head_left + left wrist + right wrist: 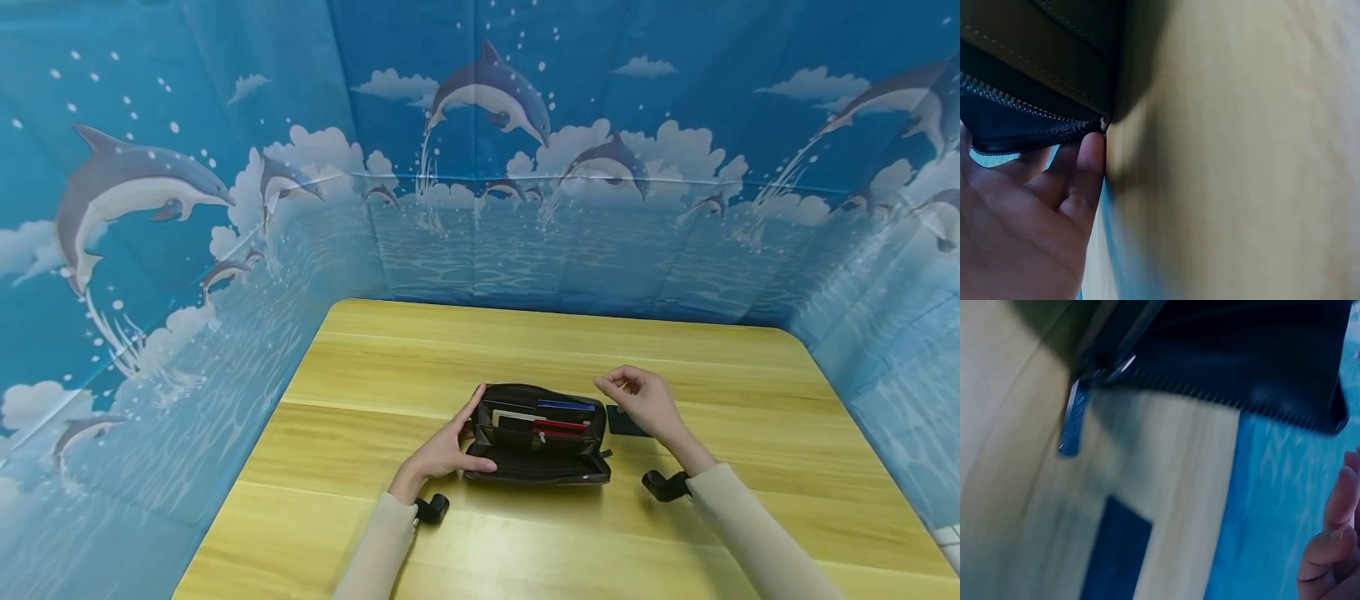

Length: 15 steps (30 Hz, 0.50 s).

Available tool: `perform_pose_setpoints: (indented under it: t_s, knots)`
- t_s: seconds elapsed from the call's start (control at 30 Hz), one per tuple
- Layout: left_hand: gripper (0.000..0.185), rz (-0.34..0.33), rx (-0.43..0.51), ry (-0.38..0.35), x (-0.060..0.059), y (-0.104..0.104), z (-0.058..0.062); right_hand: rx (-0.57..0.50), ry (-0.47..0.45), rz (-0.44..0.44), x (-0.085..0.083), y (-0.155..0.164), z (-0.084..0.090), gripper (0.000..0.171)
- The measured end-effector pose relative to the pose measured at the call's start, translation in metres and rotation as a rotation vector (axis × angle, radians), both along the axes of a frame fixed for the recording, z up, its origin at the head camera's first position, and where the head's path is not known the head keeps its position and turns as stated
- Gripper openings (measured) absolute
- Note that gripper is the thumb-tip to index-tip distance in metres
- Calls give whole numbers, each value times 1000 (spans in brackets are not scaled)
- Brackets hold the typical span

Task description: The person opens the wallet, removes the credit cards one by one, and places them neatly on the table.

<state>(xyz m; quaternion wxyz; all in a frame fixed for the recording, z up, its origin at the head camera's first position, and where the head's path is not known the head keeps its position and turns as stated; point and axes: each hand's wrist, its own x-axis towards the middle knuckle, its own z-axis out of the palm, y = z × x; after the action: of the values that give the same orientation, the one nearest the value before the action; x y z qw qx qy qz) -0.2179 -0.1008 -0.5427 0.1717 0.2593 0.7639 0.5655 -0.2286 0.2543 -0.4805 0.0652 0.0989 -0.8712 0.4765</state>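
A dark zip-around wallet (540, 477) lies spread open on the wooden table, with a blue card (567, 406), a red card (561, 427) and a whitish card in its slots. My left hand (442, 450) holds its left end, thumb on the near flap and fingers at the far side. In the left wrist view, fingers (1090, 153) touch the zipper's end. To the right of the wallet, my right hand (647, 404) hovers with bent fingers and nothing visible in them. Partly beneath it in the head view lies a flat dark rectangular piece (626, 422).
A zipper pull (1072, 422) sticks out from the wallet's right end. The wooden table (525, 542) has rounded far corners. Behind and beside it hangs a blue dolphin-print sheet (420, 250). Both wrists carry black camera mounts (432, 509).
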Motion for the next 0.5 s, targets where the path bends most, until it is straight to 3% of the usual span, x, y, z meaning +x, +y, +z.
perform_pose_setpoints:
  t_s: [0.17, 0.5]
  knots:
    - [111, -8, 20, 2, -2, 0, -2, 45, 12, 60, 1, -13, 9, 25]
    - [112, -13, 27, 5, -2, 0, -3, 264, 104, 137, 8, -28, 10, 14]
